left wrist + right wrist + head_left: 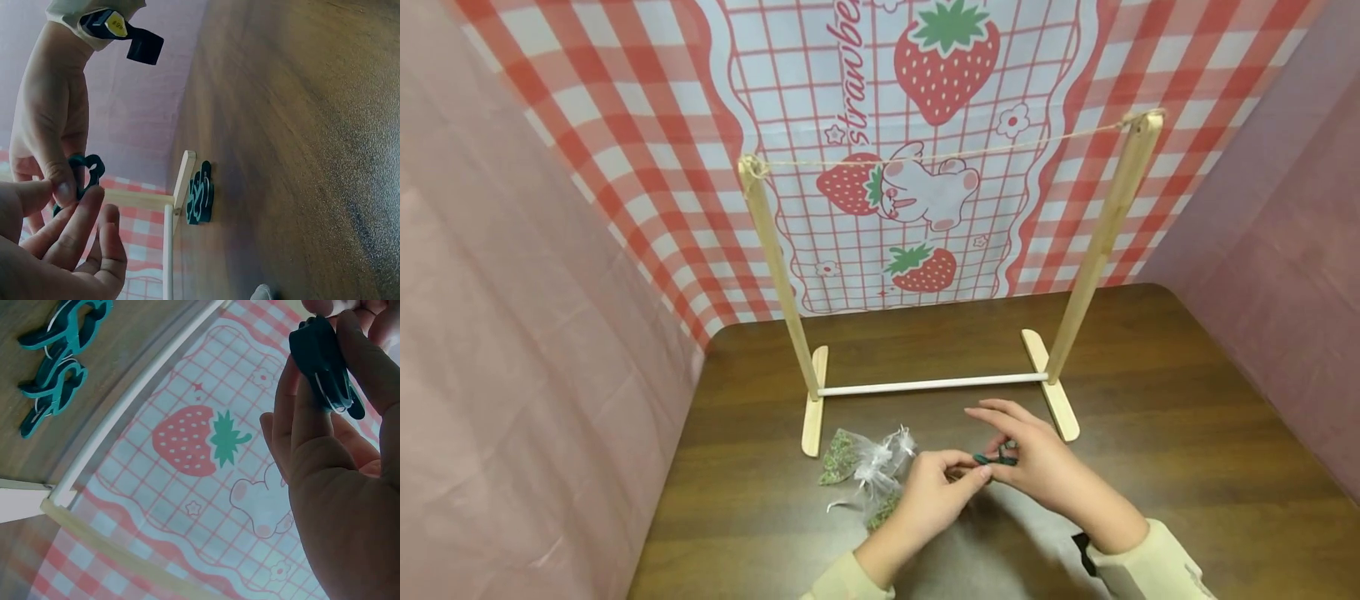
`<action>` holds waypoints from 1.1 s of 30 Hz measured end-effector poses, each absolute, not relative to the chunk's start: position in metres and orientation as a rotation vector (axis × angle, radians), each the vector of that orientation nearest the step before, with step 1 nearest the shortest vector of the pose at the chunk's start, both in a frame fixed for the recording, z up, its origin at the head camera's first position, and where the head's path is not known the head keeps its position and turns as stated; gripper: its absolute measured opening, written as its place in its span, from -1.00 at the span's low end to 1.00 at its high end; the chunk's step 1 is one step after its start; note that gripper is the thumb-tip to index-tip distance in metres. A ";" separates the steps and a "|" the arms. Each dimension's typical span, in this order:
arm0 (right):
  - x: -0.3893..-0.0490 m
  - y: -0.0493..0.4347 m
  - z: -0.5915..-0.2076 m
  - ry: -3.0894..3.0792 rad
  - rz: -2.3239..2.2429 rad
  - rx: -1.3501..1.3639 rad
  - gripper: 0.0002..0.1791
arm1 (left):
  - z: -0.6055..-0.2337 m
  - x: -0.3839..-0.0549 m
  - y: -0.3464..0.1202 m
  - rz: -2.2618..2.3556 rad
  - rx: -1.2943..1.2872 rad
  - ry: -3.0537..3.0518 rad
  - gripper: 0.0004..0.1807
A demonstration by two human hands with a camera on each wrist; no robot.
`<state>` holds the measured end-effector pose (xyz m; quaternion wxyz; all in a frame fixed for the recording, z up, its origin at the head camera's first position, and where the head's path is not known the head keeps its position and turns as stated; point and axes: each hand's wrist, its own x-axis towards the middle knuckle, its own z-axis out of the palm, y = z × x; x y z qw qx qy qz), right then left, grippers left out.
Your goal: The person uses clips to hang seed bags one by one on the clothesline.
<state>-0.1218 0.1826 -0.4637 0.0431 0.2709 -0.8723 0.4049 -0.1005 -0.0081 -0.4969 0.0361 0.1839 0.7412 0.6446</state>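
L hand (934, 493) & R hand (1037, 458): digits of each pinch one dark-green plastic clip w/ wire spring (315, 359), held up btwn them; some R fingers extended, off the clip. Just beside L hand: sheer white drawstring bags w/ green filling (841, 454), on brown wood-grain table (730, 517). Other dark-green clips (200, 197) lie nr foot of stand. Beyond hands: pale wooden two-post stand (1093, 258), white round crossbar (932, 384) low, thin tan twine (1037, 144) strung btwn post tops. Backdrop: red/white checked strawberry-print cloth (647, 150).
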 end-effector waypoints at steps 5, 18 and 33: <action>-0.124 0.177 -0.461 -2.608 1.270 0.878 -0.19 | -0.494 -0.101 -0.007 2.112 0.467 2.203 -0.84; -0.126 0.176 -0.464 -2.550 1.203 0.899 -0.20 | -0.485 -0.109 -0.016 2.279 0.326 2.226 -0.94; -0.123 0.179 -0.468 -2.505 0.990 0.868 -0.26 | -0.489 -0.109 -0.020 2.270 0.375 2.473 -0.96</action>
